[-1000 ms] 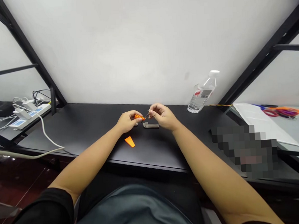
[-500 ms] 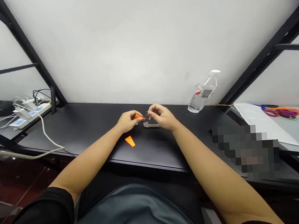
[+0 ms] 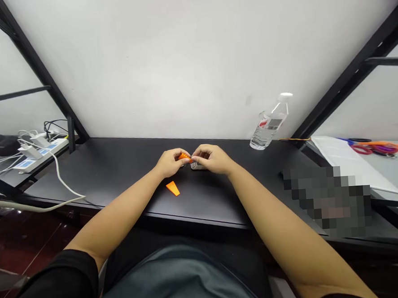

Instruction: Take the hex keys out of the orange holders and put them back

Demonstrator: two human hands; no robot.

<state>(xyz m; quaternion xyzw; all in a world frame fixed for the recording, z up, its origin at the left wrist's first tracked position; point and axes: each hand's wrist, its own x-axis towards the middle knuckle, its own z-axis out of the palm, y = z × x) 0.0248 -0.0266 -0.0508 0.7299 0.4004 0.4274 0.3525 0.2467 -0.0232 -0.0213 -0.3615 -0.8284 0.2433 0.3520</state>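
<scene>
My left hand (image 3: 168,161) pinches a small orange part (image 3: 185,156) just above the black desk (image 3: 112,172). Close to its right, my right hand (image 3: 210,159) has its fingers curled down over a set of grey hex keys (image 3: 196,166) lying on the desk. What the right fingers grip is hidden. The two hands almost touch. A flat orange wedge (image 3: 172,188) lies on the desk in front of my left hand.
A clear water bottle (image 3: 269,126) leans at the back right of the desk. A white power strip with plugs and cables (image 3: 37,152) sits on the left shelf. White paper (image 3: 348,162) and scissors (image 3: 370,147) lie on the right table.
My right hand has dropped from beside the orange part down and slightly left onto the hex keys. The thin key seen between the hands earlier no longer shows. My left hand stayed put.
</scene>
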